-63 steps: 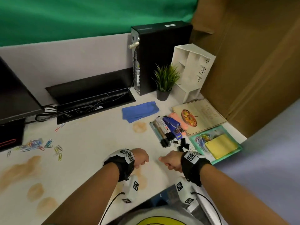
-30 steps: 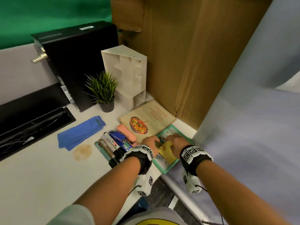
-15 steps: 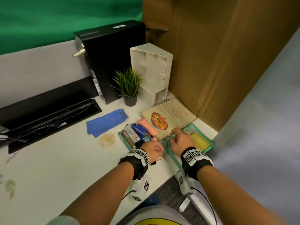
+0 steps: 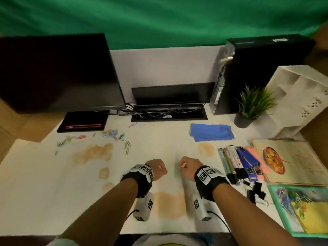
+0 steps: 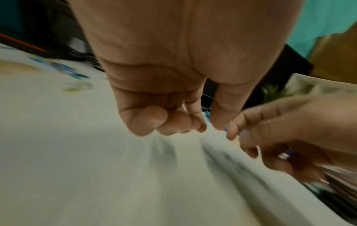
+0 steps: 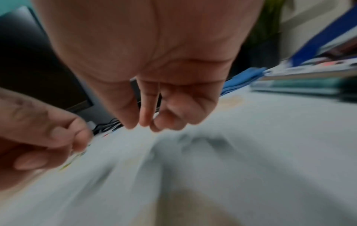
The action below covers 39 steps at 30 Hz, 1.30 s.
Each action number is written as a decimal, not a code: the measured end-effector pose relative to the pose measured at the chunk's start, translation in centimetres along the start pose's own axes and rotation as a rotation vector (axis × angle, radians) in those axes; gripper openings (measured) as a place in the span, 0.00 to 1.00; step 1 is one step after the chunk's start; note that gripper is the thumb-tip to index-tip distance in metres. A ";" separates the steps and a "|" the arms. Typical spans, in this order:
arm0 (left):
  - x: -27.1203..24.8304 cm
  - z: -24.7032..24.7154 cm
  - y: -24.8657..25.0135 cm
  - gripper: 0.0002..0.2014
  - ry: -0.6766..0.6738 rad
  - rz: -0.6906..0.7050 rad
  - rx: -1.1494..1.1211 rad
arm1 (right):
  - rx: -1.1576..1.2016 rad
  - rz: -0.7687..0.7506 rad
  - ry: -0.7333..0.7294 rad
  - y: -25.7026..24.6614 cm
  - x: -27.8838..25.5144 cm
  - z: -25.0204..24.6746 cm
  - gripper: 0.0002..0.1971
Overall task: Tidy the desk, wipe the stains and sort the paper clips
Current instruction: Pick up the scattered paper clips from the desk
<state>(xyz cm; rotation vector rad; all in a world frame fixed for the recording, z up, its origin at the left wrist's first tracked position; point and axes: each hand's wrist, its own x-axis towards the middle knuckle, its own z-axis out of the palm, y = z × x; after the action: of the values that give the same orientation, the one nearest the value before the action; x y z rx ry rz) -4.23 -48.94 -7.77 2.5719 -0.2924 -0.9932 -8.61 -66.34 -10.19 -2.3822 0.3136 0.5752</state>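
Note:
Both my hands hover over the middle of the white desk (image 4: 53, 192), about a hand's width apart. The left hand (image 4: 159, 170) has its fingers curled into the palm (image 5: 173, 122) and nothing shows in it. My right hand (image 4: 186, 166) is curled too, fingertips bunched (image 6: 154, 119), with nothing seen between them. Loose coloured paper clips (image 4: 111, 134) lie scattered at the far left. More clips (image 4: 291, 197) fill a teal tray (image 4: 273, 192) at the near right. Brown stains (image 4: 94, 153) (image 4: 169, 205) mark the desk, and a blue cloth (image 4: 211, 132) lies behind.
Markers and a blue stapler (image 4: 246, 160), black binder clips (image 4: 257, 190) and a cookbook (image 4: 291, 162) crowd the right side. A potted plant (image 4: 252, 107), white organiser (image 4: 298, 96), PC tower (image 4: 262, 73), monitor (image 4: 53, 71) and cable tray (image 4: 168, 112) line the back.
Both hands were at the teal tray on the right. They have pulled back left to the desk's middle, and my view has swung left with them.

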 end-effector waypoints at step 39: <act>-4.7 -18.5 -38.9 0.09 0.364 -0.368 -0.203 | -0.541 -0.014 0.097 -37.2 19.2 18.3 0.28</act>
<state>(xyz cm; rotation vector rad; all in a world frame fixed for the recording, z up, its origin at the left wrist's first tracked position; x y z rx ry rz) 7.28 -7.20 -8.10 2.5984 0.3706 -0.6032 15.76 -27.72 -11.63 -2.9359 0.1987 0.5949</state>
